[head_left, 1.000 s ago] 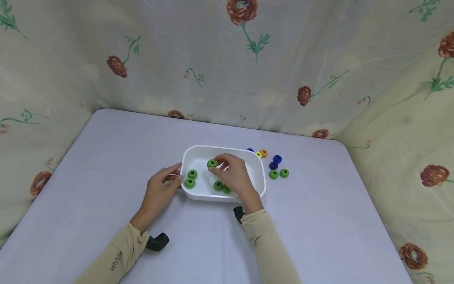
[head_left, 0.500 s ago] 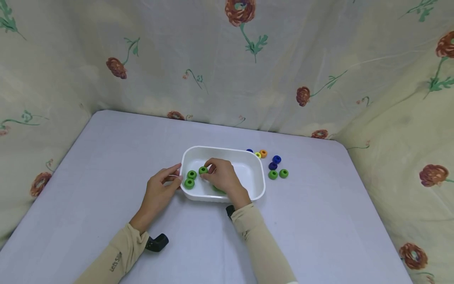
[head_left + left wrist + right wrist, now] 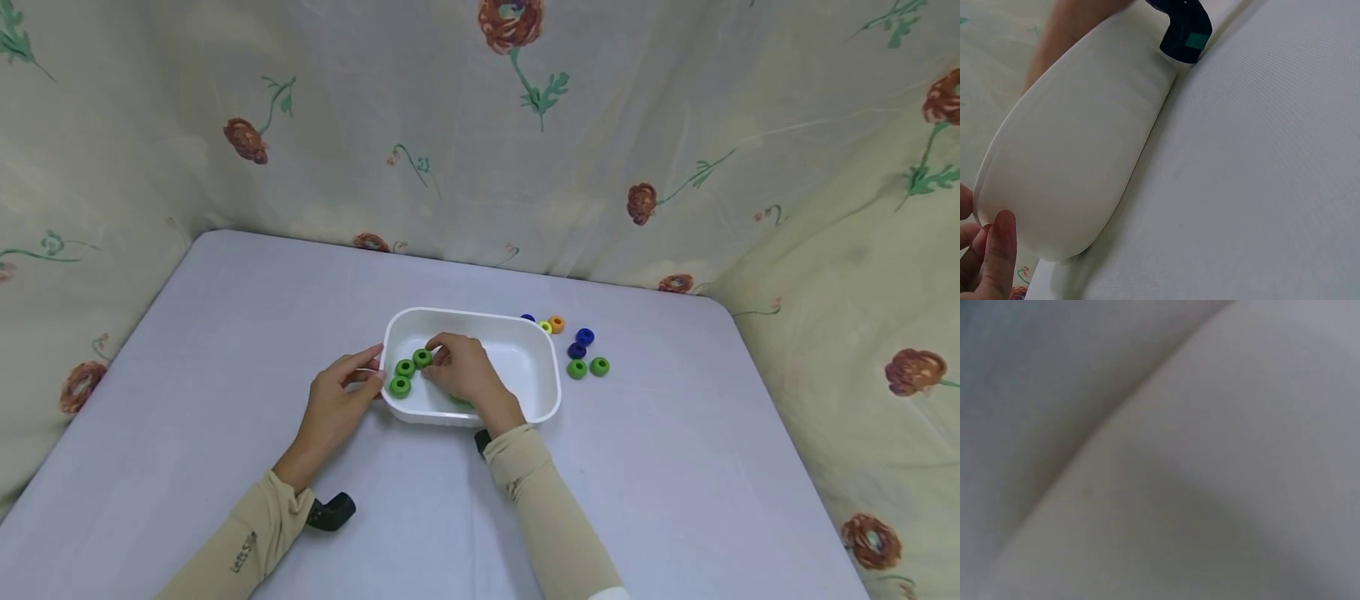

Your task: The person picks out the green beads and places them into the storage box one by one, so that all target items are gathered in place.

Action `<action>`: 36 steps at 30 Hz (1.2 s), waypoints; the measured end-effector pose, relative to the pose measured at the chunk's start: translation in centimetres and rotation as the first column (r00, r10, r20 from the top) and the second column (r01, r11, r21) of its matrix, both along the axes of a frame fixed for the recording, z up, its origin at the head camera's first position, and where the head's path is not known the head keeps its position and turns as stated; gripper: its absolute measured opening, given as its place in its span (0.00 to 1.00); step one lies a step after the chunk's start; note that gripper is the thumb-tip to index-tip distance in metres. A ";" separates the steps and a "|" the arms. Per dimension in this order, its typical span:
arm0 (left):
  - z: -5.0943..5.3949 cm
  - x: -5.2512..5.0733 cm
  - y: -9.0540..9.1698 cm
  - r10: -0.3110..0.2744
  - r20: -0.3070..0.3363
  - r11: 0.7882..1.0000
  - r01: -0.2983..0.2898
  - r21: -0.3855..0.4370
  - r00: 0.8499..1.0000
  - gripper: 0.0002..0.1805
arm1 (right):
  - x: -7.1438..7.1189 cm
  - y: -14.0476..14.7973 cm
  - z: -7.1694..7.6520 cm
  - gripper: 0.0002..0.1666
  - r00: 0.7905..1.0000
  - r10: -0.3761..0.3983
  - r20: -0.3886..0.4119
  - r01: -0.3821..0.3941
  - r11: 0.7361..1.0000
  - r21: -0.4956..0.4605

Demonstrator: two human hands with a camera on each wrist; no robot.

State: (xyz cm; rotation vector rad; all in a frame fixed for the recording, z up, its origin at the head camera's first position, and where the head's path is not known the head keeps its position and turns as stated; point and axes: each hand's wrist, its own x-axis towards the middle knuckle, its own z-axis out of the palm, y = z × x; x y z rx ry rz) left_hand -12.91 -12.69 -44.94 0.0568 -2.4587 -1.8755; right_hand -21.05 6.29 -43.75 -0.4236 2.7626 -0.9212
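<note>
A white plastic tray (image 3: 517, 367) stands on the table. My left hand (image 3: 341, 408) holds its left end, and in the left wrist view the thumb (image 3: 1002, 240) presses against the outer wall. Inside the tray, my right hand (image 3: 468, 371) pinches a green bead (image 3: 422, 358) between thumb and fingertips. This bead is beside another green bead (image 3: 405, 368); whether they touch is hard to tell. A third green bead (image 3: 400, 387) lies just in front of them. More green shows under my right hand, mostly hidden. Only blurred pale surfaces fill the right wrist view.
Right of the tray lie two green beads (image 3: 577, 369), blue beads (image 3: 585, 337), an orange bead (image 3: 557, 324) and a yellow bead (image 3: 545, 328), the last partly behind the rim. A white cloth covers the table (image 3: 675, 467). Flowered curtain (image 3: 450, 125) surrounds its back and sides.
My right hand has carried the green bead left and down across the tray, to beside the two green beads at the left end. My left hand has stayed in place.
</note>
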 end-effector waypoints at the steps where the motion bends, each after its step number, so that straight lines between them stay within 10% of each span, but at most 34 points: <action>1: 0.0 0.0 0.0 -0.001 0.000 1.000 0.001 0.001 1.000 0.25 | 0.0 0.0 0.0 0.19 1.000 0.007 0.001 -0.007 1.000 -0.008; 21: 0.0 0.1 0.0 0.002 -0.018 1.000 -0.002 0.014 1.000 0.24 | 0.2 0.0 0.4 0.25 0.993 0.112 0.028 -0.110 0.992 -0.056; 36: 0.2 0.2 0.1 0.008 -0.016 1.000 -0.008 -0.003 1.000 0.24 | 0.7 0.8 1.5 0.24 0.997 0.049 -0.067 -0.055 0.994 -0.098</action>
